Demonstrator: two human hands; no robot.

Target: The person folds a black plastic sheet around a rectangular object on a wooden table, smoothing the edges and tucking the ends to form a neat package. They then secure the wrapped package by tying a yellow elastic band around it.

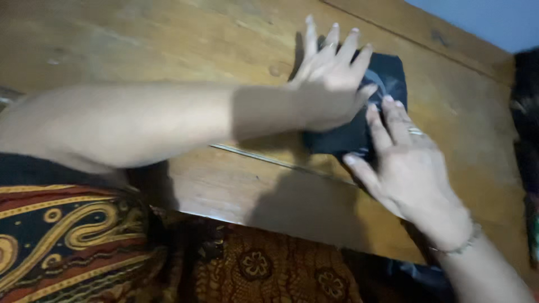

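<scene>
Worn wooden tabletop (pixel 168 33): a folded black glossy plastic sheet (pixel 387 76) lies flat, left hand (pixel 328 84) spread wide pressing its near-left part, right hand (pixel 407 163) open at its near edge, fingertips apparently pinning it.

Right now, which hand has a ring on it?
The right hand, lower on the dark folded cloth, wears the ring and a wrist bracelet. The left hand, spread flat higher up, shows no ring.

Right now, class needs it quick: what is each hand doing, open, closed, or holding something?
Left hand: open, fingers spread, palm flat on the dark folded cloth.
Right hand: open, fingers extended, pressing the same cloth on the wooden surface; grips nothing.
</scene>
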